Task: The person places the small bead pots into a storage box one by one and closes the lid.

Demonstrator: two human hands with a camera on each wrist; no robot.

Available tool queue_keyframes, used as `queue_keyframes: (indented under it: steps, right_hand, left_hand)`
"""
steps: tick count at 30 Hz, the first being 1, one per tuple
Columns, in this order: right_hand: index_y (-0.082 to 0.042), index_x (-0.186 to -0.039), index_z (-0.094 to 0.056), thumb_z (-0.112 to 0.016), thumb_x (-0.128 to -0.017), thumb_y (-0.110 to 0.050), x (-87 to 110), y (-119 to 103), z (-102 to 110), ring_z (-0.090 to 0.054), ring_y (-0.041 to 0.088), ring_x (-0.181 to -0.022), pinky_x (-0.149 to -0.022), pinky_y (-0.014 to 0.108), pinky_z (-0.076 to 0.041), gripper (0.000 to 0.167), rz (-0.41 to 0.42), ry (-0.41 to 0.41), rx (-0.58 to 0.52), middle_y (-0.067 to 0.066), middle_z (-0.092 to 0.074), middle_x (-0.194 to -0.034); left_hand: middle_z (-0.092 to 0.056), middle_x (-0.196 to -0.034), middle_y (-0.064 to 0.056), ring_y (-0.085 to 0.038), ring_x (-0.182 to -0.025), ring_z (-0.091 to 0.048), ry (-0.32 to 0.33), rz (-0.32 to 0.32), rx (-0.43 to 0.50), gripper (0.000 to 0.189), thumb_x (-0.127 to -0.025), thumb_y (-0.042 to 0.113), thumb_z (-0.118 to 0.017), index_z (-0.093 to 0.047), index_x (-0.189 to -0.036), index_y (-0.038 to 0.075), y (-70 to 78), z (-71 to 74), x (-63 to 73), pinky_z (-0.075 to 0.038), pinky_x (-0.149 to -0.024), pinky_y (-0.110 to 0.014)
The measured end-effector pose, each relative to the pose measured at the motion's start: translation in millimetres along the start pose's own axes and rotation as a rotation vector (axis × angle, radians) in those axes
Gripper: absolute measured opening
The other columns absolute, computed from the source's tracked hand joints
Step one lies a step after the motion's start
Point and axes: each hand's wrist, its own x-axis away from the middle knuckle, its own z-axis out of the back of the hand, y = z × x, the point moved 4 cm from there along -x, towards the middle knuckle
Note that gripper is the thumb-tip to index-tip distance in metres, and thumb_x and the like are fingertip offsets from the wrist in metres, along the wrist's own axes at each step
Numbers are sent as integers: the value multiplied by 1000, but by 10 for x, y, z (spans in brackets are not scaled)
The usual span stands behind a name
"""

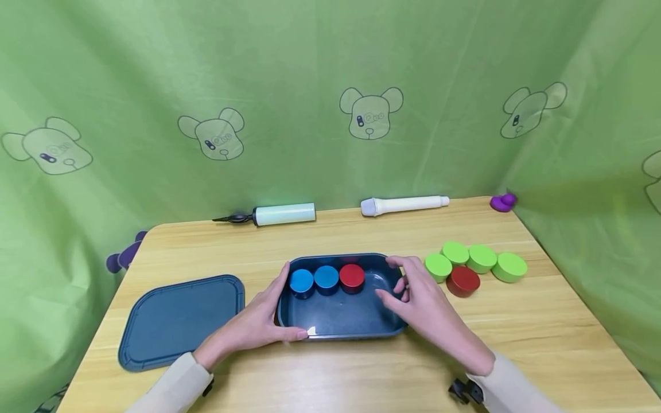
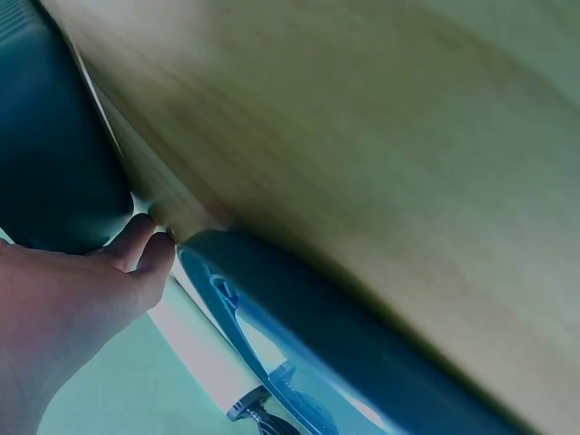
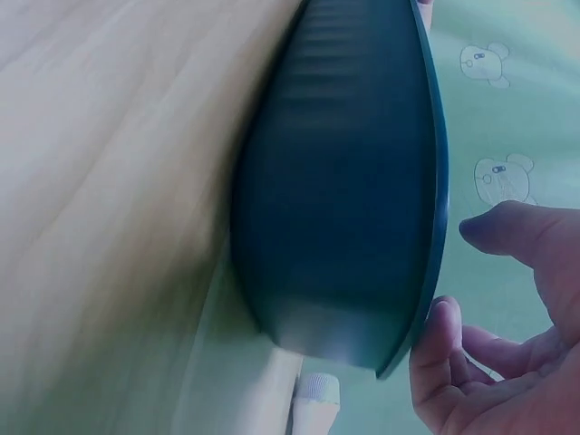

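Observation:
A dark blue plastic box [image 1: 341,315] stands in the middle of the table. Two blue round blocks [image 1: 326,277] and a red round block [image 1: 352,276] stand in a row along its far side. My left hand [image 1: 258,321] grips the box's left end, thumb along the front rim and fingers at the far left corner. Over the right end is my right hand [image 1: 415,289], with loosely bent fingers at the far right rim. Its thumb stands apart from the fingers, and nothing is held between them. In the right wrist view, a fingertip [image 3: 442,313] is right at the box rim.
A flat dark blue lid [image 1: 183,321] lies to the left. Several green round blocks [image 1: 482,258] and another red round block [image 1: 463,281] cluster right of the box. A hand pump [image 1: 285,214] and a white microphone-shaped thing [image 1: 408,205] lie along the back edge, before a green curtain [image 1: 289,103].

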Motion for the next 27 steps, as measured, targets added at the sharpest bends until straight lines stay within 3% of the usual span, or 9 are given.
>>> queue_keyframes:
  steps: [6,11,14,18,27]
  right_hand:
    - [-2,-144,-61,-90,-93,-14,50,80,145,-61,18,-79,-67,26,-55,60,-23,6,-49,13,-62,-110]
    - [-6,-145,-60,-89,-94,-16,80,169,230,-63,18,-79,-68,26,-55,59,-64,14,-59,13,-65,-125]
    - [-6,-145,-61,-88,-95,-17,99,216,270,-62,19,-80,-68,26,-54,58,-80,15,-59,14,-66,-118]
    - [-5,-144,-62,-88,-96,-19,129,262,322,-61,18,-81,-69,25,-53,56,-70,38,-45,10,-64,-109]
    - [0,-140,-64,-88,-94,-10,181,395,427,-62,15,-79,-68,22,-54,53,-49,101,-67,14,-65,-121]
  left_hand:
    - [-9,-181,4,-29,-164,-18,1,5,-5,133,-88,54,-91,5,-177,30,8,2,-10,-25,-126,-62]
    - [-10,-181,4,-29,-164,-19,-1,4,-4,133,-88,54,-91,5,-177,30,4,-3,-2,-26,-126,-62]
    - [-10,-181,4,-29,-164,-19,-1,5,-5,133,-88,54,-91,4,-177,30,3,-7,3,-26,-126,-62]
    - [-9,-181,5,-29,-164,-18,2,3,-4,133,-88,53,-91,4,-177,29,-1,-9,4,-26,-126,-62]
    - [-10,-181,5,-28,-164,-18,0,0,-3,133,-88,51,-92,5,-177,30,5,-5,-1,-25,-126,-61]
